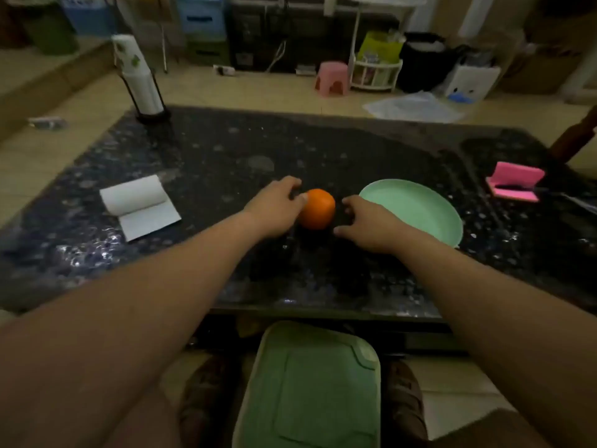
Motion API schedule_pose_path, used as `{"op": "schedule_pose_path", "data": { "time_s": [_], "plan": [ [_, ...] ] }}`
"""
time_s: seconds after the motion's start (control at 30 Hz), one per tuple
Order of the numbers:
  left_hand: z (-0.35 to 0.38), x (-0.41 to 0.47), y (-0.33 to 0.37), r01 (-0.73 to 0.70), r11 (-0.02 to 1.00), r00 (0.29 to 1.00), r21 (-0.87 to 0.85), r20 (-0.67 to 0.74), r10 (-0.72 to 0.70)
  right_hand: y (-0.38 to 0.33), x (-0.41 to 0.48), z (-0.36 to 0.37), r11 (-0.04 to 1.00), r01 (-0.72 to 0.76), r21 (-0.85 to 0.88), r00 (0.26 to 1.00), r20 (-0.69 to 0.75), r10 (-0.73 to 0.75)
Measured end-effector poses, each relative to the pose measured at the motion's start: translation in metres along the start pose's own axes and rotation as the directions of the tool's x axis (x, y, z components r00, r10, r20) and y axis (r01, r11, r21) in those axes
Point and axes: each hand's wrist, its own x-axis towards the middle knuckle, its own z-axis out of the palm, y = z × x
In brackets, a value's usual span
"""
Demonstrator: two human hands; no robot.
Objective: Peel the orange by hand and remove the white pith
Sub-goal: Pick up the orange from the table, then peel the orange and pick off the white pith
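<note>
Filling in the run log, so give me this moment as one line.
phase: reach; orange: unpeeled, on table; left hand: thumb on orange, grip unclear; right hand: near, not touching
</note>
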Motion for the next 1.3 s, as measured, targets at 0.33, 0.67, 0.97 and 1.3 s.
{"op": "schedule_pose_path", "data": {
  "time_s": [0.33,0.67,0.97,1.3],
  "plan": [
    [0.053,0.023,-0.02,0.082,0.86,0.995,-0.503,-0.011,-0.102,-0.002,0.027,0.037,0.888,0.137,0.439,0.989,-0.103,-0.102],
    [-0.003,-0.061,0.018,0.186,0.174,0.982,-0.967,0.176,-0.069,-0.056,-0.058,0.012,0.68,0.34,0.65,0.94,-0.25,-0.232],
    [-0.019,-0.103,0.026,0.197,0.368,0.98,-0.909,0.17,-0.104,-0.067,-0.088,0.009,0.74,0.382,0.554,0.922,-0.285,-0.262],
    [0.0,-0.086,0.026,0.255,0.405,0.967,-0.878,0.244,-0.081,-0.045,-0.081,0.014,0.756,0.339,0.56,0.939,-0.258,-0.23]
  ]
}}
